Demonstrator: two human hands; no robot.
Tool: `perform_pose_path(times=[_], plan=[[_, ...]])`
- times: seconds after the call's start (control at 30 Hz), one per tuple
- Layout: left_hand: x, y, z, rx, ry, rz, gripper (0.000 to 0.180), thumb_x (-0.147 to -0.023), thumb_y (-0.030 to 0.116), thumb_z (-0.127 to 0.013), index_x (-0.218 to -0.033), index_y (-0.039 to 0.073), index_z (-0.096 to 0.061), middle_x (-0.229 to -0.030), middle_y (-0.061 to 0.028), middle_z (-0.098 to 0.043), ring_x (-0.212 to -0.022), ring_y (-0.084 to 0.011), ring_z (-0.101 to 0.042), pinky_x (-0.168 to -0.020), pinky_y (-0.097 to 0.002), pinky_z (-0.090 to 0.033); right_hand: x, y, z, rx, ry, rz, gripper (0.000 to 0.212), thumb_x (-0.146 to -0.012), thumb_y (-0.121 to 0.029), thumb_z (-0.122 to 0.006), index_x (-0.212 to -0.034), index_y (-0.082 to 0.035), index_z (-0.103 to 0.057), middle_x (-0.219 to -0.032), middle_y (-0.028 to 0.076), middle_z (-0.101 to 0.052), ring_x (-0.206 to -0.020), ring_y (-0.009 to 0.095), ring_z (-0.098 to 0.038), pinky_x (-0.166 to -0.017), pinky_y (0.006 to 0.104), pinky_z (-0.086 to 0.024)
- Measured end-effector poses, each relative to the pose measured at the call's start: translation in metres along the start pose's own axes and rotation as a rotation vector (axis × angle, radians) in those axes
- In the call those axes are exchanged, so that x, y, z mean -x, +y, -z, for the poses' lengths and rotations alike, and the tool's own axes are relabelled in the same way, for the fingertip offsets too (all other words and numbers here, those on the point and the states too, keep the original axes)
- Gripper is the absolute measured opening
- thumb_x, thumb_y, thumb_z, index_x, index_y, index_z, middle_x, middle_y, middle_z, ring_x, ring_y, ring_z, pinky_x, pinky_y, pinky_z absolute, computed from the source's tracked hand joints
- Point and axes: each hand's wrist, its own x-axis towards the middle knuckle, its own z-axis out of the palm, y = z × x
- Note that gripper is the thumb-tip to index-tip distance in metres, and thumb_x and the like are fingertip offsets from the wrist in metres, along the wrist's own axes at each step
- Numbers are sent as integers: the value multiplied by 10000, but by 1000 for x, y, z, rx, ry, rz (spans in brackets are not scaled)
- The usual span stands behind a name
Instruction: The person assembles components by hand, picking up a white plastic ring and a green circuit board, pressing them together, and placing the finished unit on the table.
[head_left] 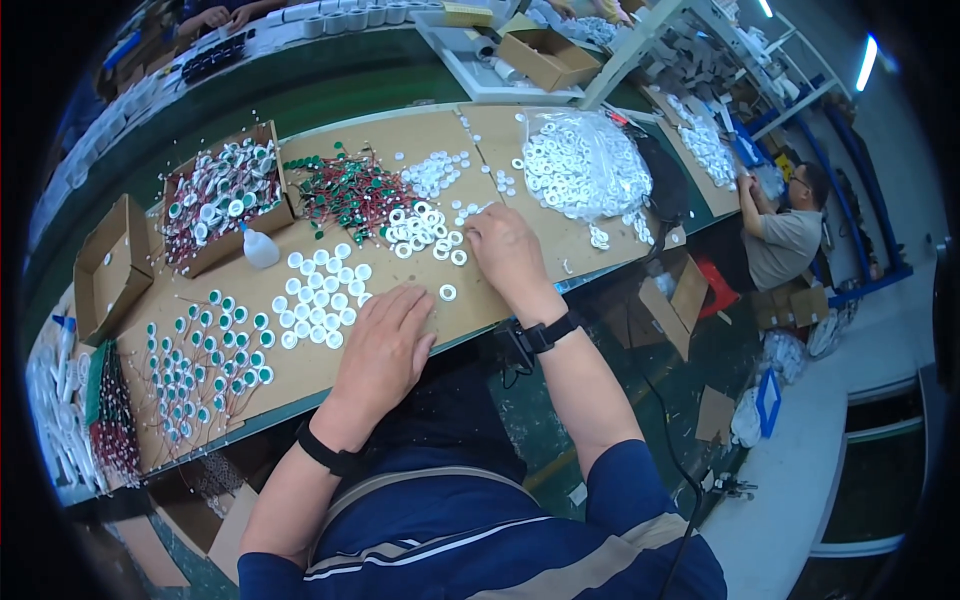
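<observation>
My left hand (385, 345) lies flat on the brown work surface, fingers stretched, at the right edge of a group of round white caps (320, 298). My right hand (505, 252) is farther right, fingers curled down together beside small white discs (470, 211); what is under its fingertips is hidden. Between the hands lies a single white ring (447, 292). White rings (416, 228) are heaped just left of my right hand. Behind them are green discs with red wires (345, 192) and more small white pieces (435, 172). Rows of green-and-white wired pieces (215, 355) lie at the left.
A cardboard box (283, 208) full of wired pieces stands back left, with a white squeeze bottle (261, 250) at its corner. Another cardboard box (112, 268) is farther left. A clear bag of white rings (585, 165) lies right. A co-worker (788, 220) sits at the far right.
</observation>
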Motion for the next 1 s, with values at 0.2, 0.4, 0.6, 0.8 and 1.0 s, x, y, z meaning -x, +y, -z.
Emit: perform_pose_path(times=[0.2,0.4,0.6,0.8,1.0], plan=[[-1,0,-1,-5,7,9,513,-982,107,-859,-1469,12,-732,-1510,-189,-735,-1465,-394,-668,-1275,-513,-500,5,-2,-1,-39,18,32,100,-972,-70,-855,-1066,-66,-885,-1064,125,-805,-1100,379,-783,-954,510,-654],[-2,-2,-1,-1,28,-5,531,-966,86,-870,-1475,9,-736,-1491,-201,-737,-1398,-417,-691,-1221,-517,-538,15,-12,5,-105,72,108,164,-971,-31,-853,-1135,-38,-868,-1103,146,-783,-1093,401,-778,-949,510,-650],[-1,-2,-3,-8,33,-13,518,-966,83,-870,-1462,8,-743,-1494,-199,-737,-1399,-413,-693,-1215,-518,-543,46,-33,3,-148,17,43,228,-978,-16,-857,-1206,-16,-840,-1139,178,-743,-1057,424,-767,-922,505,-643],[-2,1,-1,-13,29,-9,521,-959,74,-873,-1459,3,-745,-1498,-194,-739,-1402,-414,-696,-1219,-517,-544,65,-37,1,-196,94,-24,203,-979,-27,-868,-1180,-17,-837,-1118,176,-749,-1040,425,-773,-916,505,-642],[0,0,-3,-20,18,-12,528,-955,69,-875,-1463,6,-746,-1507,-192,-740,-1408,-416,-696,-1223,-517,-543,69,-32,-1,-256,149,-17,210,-969,-74,-903,-1156,-16,-828,-1072,166,-783,-1029,406,-789,-907,499,-641]])
